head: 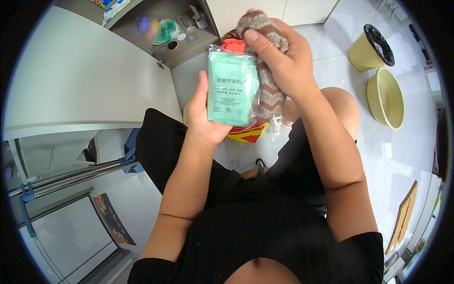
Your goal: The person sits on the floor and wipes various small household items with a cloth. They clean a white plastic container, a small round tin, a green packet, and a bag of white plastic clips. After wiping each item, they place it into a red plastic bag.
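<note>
My left hand (205,119) holds up a clear plastic bag of flat mint-green sachets (230,87), which bear printed writing. In my right hand (287,60) is a fuzzy brown-and-grey knitted item (271,94), pinched between thumb and fingers at its folded upper end. Its striped lower part hangs beside the sachets, with clear plastic (276,127) at the bottom. Behind both, a bright red package (234,45) shows at the top, and a red-and-yellow bag (248,134) shows below; the sachets hide much of what lies between.
An open cabinet (193,41) with small items on its shelf stands ahead, its white door (88,71) swung out at left. On the tiled floor at right are a lined yellow bin (365,51) and a yellow basin (381,99). A metal rail (81,174) runs along the left.
</note>
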Tool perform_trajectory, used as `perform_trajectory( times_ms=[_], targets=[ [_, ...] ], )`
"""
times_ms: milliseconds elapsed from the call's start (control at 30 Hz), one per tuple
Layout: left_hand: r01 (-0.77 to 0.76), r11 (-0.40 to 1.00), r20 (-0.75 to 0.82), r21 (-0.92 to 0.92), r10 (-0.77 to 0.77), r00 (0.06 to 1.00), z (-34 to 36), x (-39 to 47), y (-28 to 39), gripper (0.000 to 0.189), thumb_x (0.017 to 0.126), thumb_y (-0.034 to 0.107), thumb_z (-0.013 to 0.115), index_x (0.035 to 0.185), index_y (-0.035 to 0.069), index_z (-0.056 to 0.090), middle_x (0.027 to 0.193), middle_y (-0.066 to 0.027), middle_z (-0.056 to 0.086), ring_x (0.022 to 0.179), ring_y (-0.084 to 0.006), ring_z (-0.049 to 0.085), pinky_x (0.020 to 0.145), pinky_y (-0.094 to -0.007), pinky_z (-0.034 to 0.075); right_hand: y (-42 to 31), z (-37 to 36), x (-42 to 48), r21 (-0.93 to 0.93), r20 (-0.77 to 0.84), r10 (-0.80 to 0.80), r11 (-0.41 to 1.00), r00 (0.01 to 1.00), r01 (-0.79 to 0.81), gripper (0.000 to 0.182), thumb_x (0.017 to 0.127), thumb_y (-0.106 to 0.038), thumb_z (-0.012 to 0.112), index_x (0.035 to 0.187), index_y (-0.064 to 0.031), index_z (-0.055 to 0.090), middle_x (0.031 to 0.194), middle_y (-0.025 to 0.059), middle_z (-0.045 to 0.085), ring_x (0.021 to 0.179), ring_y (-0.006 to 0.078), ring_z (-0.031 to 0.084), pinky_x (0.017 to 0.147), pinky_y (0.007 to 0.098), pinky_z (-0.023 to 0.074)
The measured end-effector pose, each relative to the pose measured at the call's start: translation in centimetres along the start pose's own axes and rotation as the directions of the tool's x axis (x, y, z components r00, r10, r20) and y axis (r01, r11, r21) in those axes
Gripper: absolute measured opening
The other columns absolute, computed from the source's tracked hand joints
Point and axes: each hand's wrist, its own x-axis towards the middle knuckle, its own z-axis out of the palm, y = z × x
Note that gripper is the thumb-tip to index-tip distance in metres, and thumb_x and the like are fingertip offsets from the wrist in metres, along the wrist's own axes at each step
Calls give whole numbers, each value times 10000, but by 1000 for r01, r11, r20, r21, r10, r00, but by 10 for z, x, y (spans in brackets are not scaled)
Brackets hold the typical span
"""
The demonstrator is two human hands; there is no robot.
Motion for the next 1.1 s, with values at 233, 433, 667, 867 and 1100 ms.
perform_trajectory(
  times_ms=[233,433,667,867,1100],
  targets=[
    [-164,986,-197,-8,160,967,-6,8,15,464,944,438,354,1209,88,504,1162,-96,575,1040,-287,560,875,-459,445,3,-5,10,-109,-273,-280,959,920,260,358,866,-264,596,1137,-33,563,929,105,632,782,148,618,648,224,497],
    [-235,969,-156,74,244,957,-3,8,2,490,951,472,310,1232,99,460,1183,-81,542,1107,-224,516,910,-407,431,1,33,-34,-446,268,-584,629,766,636,480,578,-308,678,1046,-222,614,1039,1,576,986,227,528,855,392,363],
    [-83,943,-311,324,189,931,2,6,-12,519,946,497,314,1274,108,417,1240,-53,503,1147,-193,489,966,-379,393,6,30,-22,-531,241,-490,656,838,536,406,618,-207,664,1009,-107,624,1032,69,609,938,267,584,790,376,440],
    [-3,930,-227,367,93,969,5,2,-12,521,958,463,319,1280,64,415,1220,-76,520,1129,-210,502,954,-391,392,19,20,-10,-347,46,-283,895,958,281,346,737,-291,695,970,-43,634,797,118,641,677,289,619,616,336,495],
    [61,963,-104,261,-35,994,1,-3,-7,649,910,551,350,1305,37,384,1226,-98,522,1109,-208,529,935,-376,429,17,8,0,210,116,243,942,963,-263,314,806,-280,670,954,-5,639,778,50,652,661,105,582,607,258,470]
  ],
)
